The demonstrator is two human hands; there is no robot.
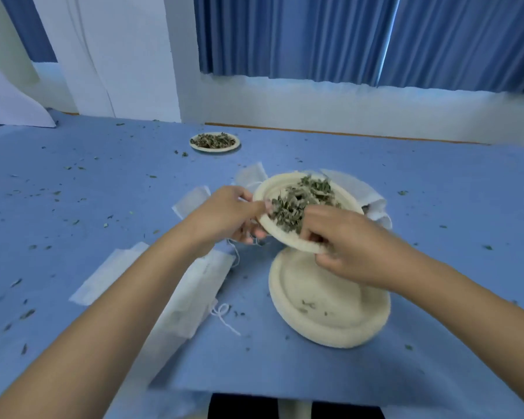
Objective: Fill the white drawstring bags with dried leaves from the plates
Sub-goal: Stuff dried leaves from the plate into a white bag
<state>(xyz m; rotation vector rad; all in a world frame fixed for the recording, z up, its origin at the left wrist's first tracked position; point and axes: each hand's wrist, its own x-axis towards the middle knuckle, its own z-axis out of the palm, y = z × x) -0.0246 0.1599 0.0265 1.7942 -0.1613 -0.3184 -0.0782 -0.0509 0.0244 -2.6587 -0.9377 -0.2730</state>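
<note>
My right hand (342,246) grips the near rim of a cream paper plate (280,184), held off the table and tilted towards my left hand. A heap of dried leaves (300,204) lies on the plate and reaches its lower left edge. There my left hand (227,216) has its fingers curled round a white drawstring bag, which the hand mostly hides. Its thin string (236,255) hangs below the hand. Whether leaves are entering the bag cannot be seen.
A nearly empty cream plate (330,313) lies under my right hand. A third plate (214,142) with leaves sits farther back. Flat white bags (191,300) lie left of the plates and more bags (372,201) lie behind the raised plate. Leaf crumbs dot the blue tablecloth (436,207).
</note>
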